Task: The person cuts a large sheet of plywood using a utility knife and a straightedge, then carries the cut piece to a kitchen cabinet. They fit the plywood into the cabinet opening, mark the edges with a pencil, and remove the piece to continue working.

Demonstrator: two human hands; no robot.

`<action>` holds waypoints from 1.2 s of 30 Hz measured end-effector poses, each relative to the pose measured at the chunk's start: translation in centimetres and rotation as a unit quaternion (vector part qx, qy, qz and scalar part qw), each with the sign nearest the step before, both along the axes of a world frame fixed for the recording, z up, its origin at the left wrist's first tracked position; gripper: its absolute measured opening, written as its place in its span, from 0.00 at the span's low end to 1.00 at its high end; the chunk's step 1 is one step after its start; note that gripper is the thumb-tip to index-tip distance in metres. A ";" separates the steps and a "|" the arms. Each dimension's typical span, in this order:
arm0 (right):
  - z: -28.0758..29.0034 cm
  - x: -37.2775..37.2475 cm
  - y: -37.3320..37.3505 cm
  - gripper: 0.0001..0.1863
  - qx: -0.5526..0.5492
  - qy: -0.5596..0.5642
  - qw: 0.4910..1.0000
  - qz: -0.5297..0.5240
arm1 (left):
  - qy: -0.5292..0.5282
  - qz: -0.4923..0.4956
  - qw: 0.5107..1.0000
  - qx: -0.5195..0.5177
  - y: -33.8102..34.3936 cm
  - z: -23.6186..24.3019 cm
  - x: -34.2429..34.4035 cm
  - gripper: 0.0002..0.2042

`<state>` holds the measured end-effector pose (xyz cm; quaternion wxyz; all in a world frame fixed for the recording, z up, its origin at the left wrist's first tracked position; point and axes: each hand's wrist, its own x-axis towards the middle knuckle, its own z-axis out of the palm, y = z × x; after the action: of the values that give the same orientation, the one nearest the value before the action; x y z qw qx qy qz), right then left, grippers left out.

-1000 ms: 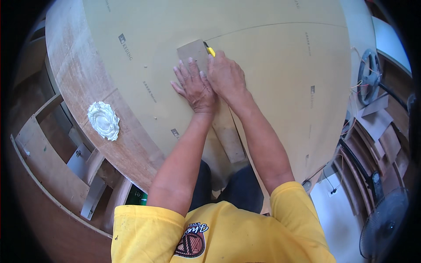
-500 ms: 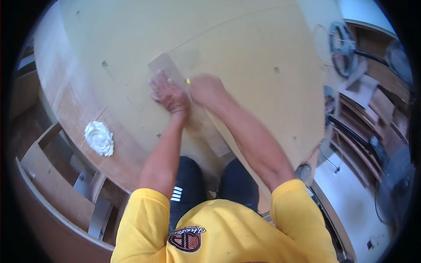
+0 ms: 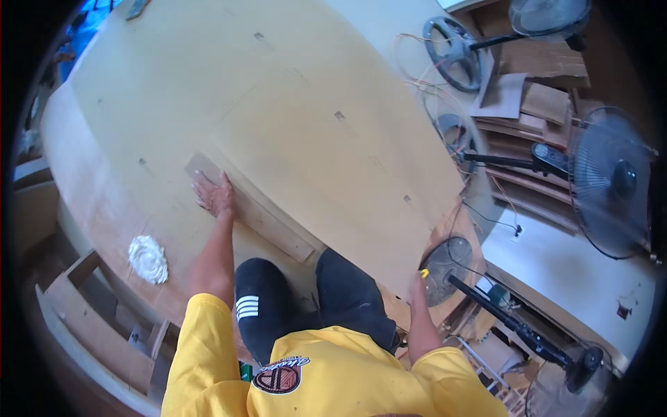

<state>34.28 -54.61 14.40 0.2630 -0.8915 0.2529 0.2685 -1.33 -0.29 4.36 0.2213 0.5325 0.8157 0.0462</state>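
A long, narrow wooden strip (image 3: 267, 226) lies slantwise on a large pale tan sheet (image 3: 299, 132). My left hand (image 3: 216, 196) rests flat near the strip's far end, fingers spread and pressing down on it. Well to the right, beyond the sheet's near edge, my right hand (image 3: 418, 292) is closed round a small yellow tool (image 3: 424, 274). Only the tool's yellow end shows; the rest is hidden in the fist. A faint line runs along the strip's right side.
A mound of white paste (image 3: 148, 259) sits on the brown wood at left. Standing fans (image 3: 611, 177) with round bases (image 3: 445, 267) and loose cables line the right side. Stacked boards (image 3: 535, 184) lie behind them. Wooden frame pieces (image 3: 97, 326) stand at lower left.
My right hand has moved from beside the strip to the lower right, still holding the yellow tool. My left hand stays on the strip. The view has shifted toward the right.
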 end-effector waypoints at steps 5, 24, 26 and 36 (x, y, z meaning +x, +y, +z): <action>8.4 -1.4 7.5 0.23 0.274 0.089 0.957 0.028 | -0.048 0.144 0.988 -0.041 -5.0 2.8 -6.9 0.40; 66.5 -9.3 59.3 0.13 0.546 -0.128 0.711 0.423 | -0.361 0.096 0.927 -0.023 -9.9 20.6 -13.8 0.28; 66.7 -6.2 61.0 0.15 0.511 -0.094 0.720 0.460 | -0.321 0.129 0.938 -0.019 -8.7 23.7 -15.7 0.27; 54.0 -7.8 48.5 0.18 0.389 -0.192 0.793 0.428 | -0.228 0.044 0.970 -0.075 -7.6 23.9 -18.8 0.24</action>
<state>26.48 -6.09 68.43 0.4889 -0.7643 -0.3362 0.2526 -20.12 -7.87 28.24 0.4389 0.4533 0.7673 0.1146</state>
